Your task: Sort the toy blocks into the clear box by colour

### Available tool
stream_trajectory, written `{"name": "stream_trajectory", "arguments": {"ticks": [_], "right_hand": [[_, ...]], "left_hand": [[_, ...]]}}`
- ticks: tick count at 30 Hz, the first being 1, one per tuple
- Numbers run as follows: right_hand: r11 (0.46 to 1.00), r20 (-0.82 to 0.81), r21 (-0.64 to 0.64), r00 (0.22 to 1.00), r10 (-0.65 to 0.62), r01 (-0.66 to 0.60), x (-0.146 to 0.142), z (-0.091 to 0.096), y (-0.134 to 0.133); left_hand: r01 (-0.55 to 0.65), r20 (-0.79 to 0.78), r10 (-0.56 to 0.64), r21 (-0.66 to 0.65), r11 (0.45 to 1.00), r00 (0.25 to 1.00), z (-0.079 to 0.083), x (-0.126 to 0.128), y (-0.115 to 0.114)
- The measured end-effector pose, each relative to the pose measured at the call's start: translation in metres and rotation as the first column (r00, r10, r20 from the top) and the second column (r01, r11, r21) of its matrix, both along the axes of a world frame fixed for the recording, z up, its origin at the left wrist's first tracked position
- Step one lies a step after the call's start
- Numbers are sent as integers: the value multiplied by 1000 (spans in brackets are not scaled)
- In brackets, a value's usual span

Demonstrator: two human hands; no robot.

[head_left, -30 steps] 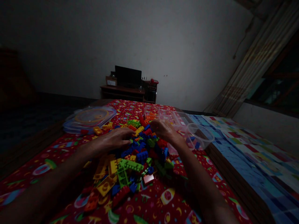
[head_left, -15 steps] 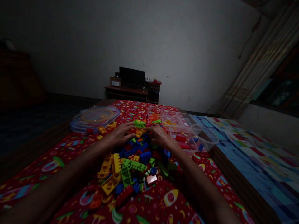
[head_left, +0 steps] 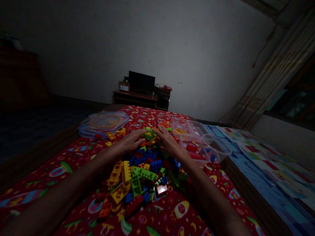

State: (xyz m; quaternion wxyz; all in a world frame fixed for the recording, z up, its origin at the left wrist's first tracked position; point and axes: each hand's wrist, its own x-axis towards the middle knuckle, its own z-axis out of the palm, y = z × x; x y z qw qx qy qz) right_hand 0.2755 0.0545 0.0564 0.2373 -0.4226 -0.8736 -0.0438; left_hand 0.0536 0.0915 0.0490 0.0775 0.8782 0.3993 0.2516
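Observation:
A heap of coloured plastic building bricks (head_left: pixel 140 173) lies on a red patterned cloth (head_left: pixel 172 216). My left hand (head_left: pixel 131 141) rests flat on the far side of the heap, fingers stretched out toward a green brick (head_left: pixel 149 134). My right hand (head_left: pixel 167 141) lies beside it, fingers also extended and nearly meeting the left fingertips over the bricks. Neither hand grips anything that I can see. Both forearms run back along the heap's sides.
A clear divided plastic box (head_left: pixel 194 141) with a few red and blue bricks stands right of the heap. A stack of clear lids (head_left: pixel 103 123) lies at the back left. A blue patterned mat (head_left: pixel 265 170) is at right; a low cabinet with a screen (head_left: pixel 142 90) stands by the wall.
Both hands slid farther onto the far part of the heap and came together; the fingers, curled on bricks before, now lie stretched out. The camera tilted slightly.

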Motion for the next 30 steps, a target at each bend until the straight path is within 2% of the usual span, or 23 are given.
{"name": "stream_trajectory", "arguments": {"ticks": [3,6,12,16,19,23,27,30], "right_hand": [[998,80,-57,996,38,-33,-9,-10,4],[995,44,-79,997,68,-64,-13,-10,3],[995,-87,-98,996,-2,-7,-15,3,-7],[993,-127,-119,992,7,-23,-17,5,-11],[991,-184,-135,983,-12,-13,-17,5,-10],[997,-219,-80,976,-2,-16,-15,3,-8],[994,-213,-95,976,41,-63,-15,8,-10],[995,-182,-99,983,-18,0,-6,21,-14]], "left_hand": [[87,-11,-88,-81,993,996,-3,0,1],[107,78,-100,-102,989,992,1,0,1],[-20,173,41,-122,992,984,2,9,-3],[-11,96,25,-140,990,995,6,11,-10],[-68,41,74,-135,989,996,11,10,-14],[-136,174,149,-83,987,973,17,11,-19],[-75,316,92,-66,995,944,22,16,-22],[-15,341,35,-60,998,939,27,16,-24]]}}
